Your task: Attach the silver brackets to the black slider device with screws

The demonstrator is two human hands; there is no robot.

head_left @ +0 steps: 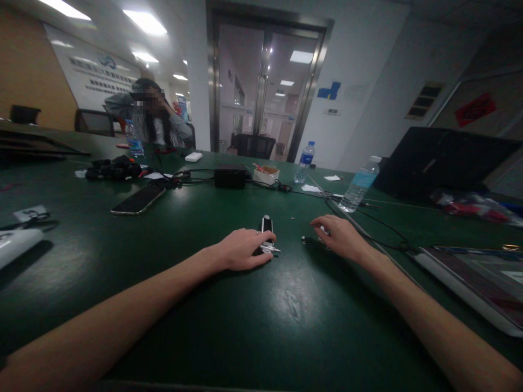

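Note:
On the green table, my left hand (245,249) is closed about the near end of a small black and silver device (267,225). A flat rectangular body with a narrower tip points away from me. Bright silver pieces (268,247) show between my thumb and forefinger; their exact kind is unclear. To the right, my right hand (341,237) is held low with curled fingers, over something small and shiny (322,231) that the fingers partly hide. Just left of those fingertips lies a tiny metallic piece (303,239), with another small bit (293,218) farther back.
A phone (139,200) lies left. Behind are a black box (231,176), a small carton (266,175), cables and two water bottles (304,163) (359,185). A tablet-like device (478,283) is at right. A person (159,117) sits across the table.

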